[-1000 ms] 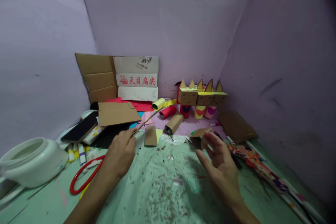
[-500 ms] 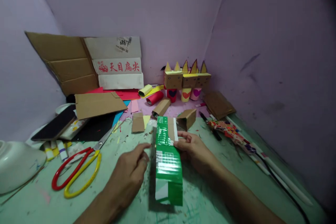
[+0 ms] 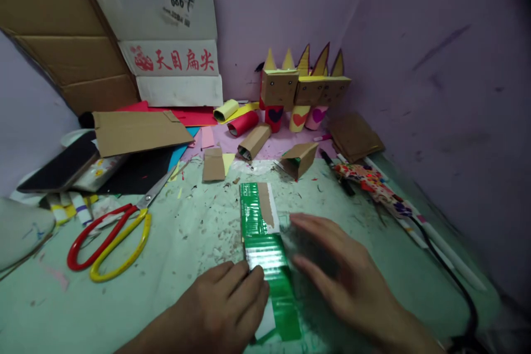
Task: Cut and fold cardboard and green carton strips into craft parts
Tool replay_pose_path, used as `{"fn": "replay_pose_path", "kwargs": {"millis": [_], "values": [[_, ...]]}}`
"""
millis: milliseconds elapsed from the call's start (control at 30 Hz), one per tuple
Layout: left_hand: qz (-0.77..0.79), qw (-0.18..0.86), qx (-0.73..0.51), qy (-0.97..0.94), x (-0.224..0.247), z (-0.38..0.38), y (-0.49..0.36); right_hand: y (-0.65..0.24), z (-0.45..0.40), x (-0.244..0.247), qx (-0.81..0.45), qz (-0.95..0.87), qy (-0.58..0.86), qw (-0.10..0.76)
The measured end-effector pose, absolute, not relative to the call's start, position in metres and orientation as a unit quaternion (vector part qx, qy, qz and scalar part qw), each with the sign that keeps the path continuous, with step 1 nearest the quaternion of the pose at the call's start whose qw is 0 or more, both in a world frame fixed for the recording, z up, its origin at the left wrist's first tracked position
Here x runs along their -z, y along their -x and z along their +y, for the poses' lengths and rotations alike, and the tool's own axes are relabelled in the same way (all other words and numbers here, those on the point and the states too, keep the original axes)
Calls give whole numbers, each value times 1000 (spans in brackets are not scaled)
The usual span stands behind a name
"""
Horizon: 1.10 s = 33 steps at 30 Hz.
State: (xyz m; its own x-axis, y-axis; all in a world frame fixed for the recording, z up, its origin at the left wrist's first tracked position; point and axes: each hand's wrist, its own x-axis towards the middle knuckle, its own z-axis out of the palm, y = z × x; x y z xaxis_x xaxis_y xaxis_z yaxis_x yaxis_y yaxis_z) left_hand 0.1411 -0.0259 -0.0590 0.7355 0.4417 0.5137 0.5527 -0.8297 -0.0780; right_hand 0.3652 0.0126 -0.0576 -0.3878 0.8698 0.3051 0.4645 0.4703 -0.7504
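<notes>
A long strip of cardboard with a shiny green printed face (image 3: 271, 257) lies lengthwise in front of me; its far end has a bare brown patch with a white edge. My left hand (image 3: 226, 304) rests at its near left side, fingers curled together over the edge; the thumb is hidden. On the right side of the strip, my right hand (image 3: 344, 265) is apart from it, thumb and fingers spread with nothing between them, slightly blurred. Large scissors with red and yellow handles (image 3: 124, 221) lie open to the left.
Behind stand several cardboard figures with pointed ears (image 3: 280, 86). Folded brown cardboard pieces (image 3: 301, 157), paper rolls (image 3: 244, 123) and a flat cardboard sheet (image 3: 141, 133) lie further back. A floral-wrapped tool with a black cord (image 3: 373, 182) is at right. A white bowl (image 3: 25, 232) sits far left.
My right hand has let go of the green cardboard strip and moved right and nearer. The left hand has come onto the strip's near left edge. The view has tilted down.
</notes>
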Motion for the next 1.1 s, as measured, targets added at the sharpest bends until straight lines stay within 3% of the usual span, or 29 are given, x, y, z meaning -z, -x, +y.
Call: {"fn": "replay_pose_path", "kwargs": {"millis": [100, 200, 400, 667, 867, 1100], "values": [[-297, 105, 211, 925, 55, -31, -141, -378, -7, 53, -226, -895, 300, 240], [-307, 85, 144, 937, 48, -35, -142, -378, -11, 56, -181, -923, 268, 207], [-314, 71, 155, 934, 44, -37, -138, -359, -3, 61, -152, -903, 300, 270], [-380, 40, 223, 897, 63, -36, -144, -350, -9, 69, -123, -899, 231, 352], [-387, 53, 271, 880, 59, -33, -146, -352, -11, 65, -66, -908, 233, 342], [-350, 53, 217, 910, 46, -35, -143, -354, -14, 72, -50, -907, 248, 336]]}}
